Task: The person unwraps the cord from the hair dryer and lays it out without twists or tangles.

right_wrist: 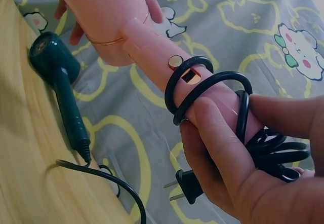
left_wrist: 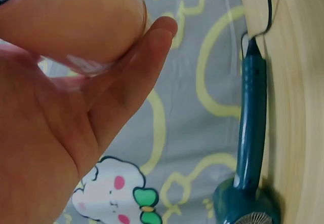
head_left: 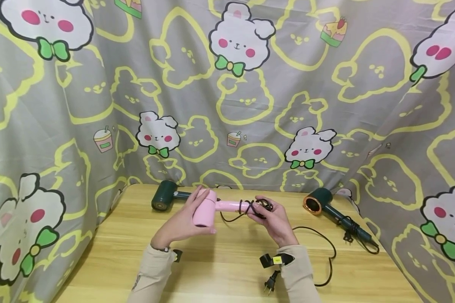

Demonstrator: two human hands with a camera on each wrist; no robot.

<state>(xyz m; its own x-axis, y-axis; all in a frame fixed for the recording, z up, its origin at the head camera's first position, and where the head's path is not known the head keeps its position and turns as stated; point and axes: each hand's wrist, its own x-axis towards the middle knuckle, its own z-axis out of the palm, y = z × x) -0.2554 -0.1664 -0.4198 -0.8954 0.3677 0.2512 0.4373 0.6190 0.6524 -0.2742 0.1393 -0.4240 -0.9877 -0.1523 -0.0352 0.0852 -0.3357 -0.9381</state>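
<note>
Both hands hold a pink hair dryer (head_left: 204, 213) above the table. The left hand (head_left: 182, 223) grips its barrel, thumb on one side and fingers on the other. My right hand (head_left: 271, 219) pinches the end of the handle, along with a black cord (right_wrist: 268, 150) that loops round it. In the right wrist view a two-pin plug (right_wrist: 190, 186) hangs below the handle, beside the right fingers. Gold trim, a round button and a switch show on the dryer there. Behind the left hand lies a dark green hair dryer (head_left: 164, 195), its handle partly hidden in the head view.
Another dark green hair dryer (head_left: 320, 201) with a copper-coloured ring lies at the right, its cord wrapped round the handle. A loose black cord (head_left: 333, 252) runs across the wooden table (head_left: 220, 269) to a plug (head_left: 271, 282) near the front. A patterned curtain (head_left: 197, 97) encloses the back and sides.
</note>
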